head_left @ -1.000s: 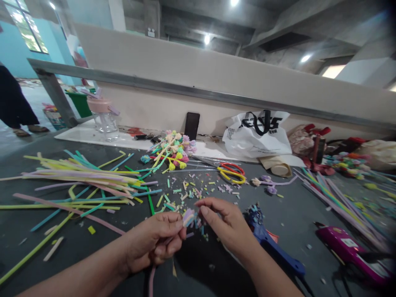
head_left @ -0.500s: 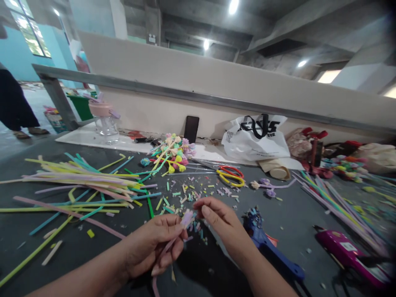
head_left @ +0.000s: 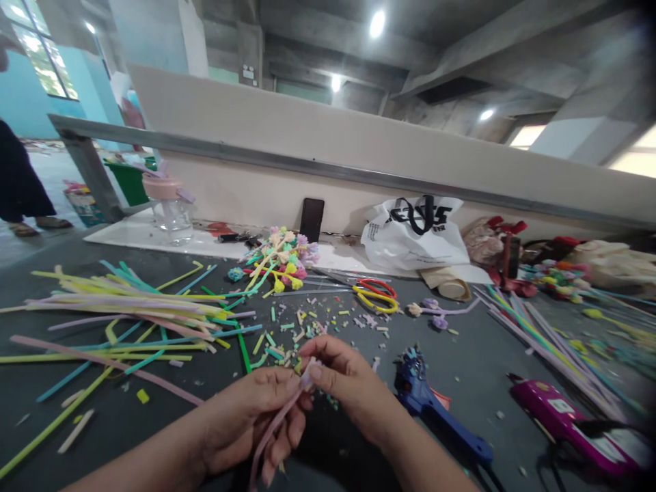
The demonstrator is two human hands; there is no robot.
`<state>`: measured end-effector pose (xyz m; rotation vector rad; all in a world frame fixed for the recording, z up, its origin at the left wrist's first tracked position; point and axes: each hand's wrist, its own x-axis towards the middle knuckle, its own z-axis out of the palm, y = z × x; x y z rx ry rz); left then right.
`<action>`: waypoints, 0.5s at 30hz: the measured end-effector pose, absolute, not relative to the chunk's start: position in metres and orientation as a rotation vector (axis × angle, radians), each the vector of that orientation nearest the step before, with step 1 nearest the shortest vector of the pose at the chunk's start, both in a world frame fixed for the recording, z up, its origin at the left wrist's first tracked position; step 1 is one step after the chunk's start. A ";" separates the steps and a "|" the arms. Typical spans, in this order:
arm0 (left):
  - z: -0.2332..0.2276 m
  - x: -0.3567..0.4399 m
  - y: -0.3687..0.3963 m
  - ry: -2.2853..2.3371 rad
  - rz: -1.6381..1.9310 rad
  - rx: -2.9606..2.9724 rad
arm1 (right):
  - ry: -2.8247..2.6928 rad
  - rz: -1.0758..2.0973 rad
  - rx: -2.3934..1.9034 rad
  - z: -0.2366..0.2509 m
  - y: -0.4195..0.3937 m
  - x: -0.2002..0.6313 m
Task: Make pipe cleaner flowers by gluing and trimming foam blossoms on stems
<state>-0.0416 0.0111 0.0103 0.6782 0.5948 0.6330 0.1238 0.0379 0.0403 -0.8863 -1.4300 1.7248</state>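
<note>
My left hand (head_left: 271,403) is closed around a pale pink pipe cleaner (head_left: 270,432), whose free end hangs down below the fingers. At its upper end sits a small lilac tuft, like a flower head (head_left: 309,373). My right hand (head_left: 344,377) pinches that tuft between thumb and fingers, so both hands meet on the same piece. Just beyond the hands lie many short cut bits (head_left: 302,321) of pipe cleaner. A blue glue gun (head_left: 441,410) rests to the right of my right hand.
Loose pipe cleaners (head_left: 128,301) spread over the left side. Behind are finished flowers (head_left: 279,256), scissors (head_left: 376,295), a phone (head_left: 311,219), a plastic jug (head_left: 171,212) and a white bag (head_left: 415,236). A magenta glue gun (head_left: 568,424) lies at right. A person's legs (head_left: 25,178) show far left.
My right hand has closed in on the lilac tuft and now grips it; before, its fingers were apart beside it. The whole view has shifted slightly.
</note>
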 end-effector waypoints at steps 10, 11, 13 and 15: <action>0.008 -0.039 0.006 0.589 0.592 0.693 | -1.569 1.295 -1.044 0.027 0.050 0.134; 0.008 -0.039 0.005 0.588 0.588 0.693 | -1.577 1.160 -1.096 0.026 0.052 0.137; 0.010 -0.039 0.004 0.579 0.589 0.698 | -1.577 0.943 -1.148 0.025 0.056 0.143; 0.010 -0.038 0.003 0.586 0.597 0.702 | -1.563 0.829 -1.153 0.024 0.058 0.149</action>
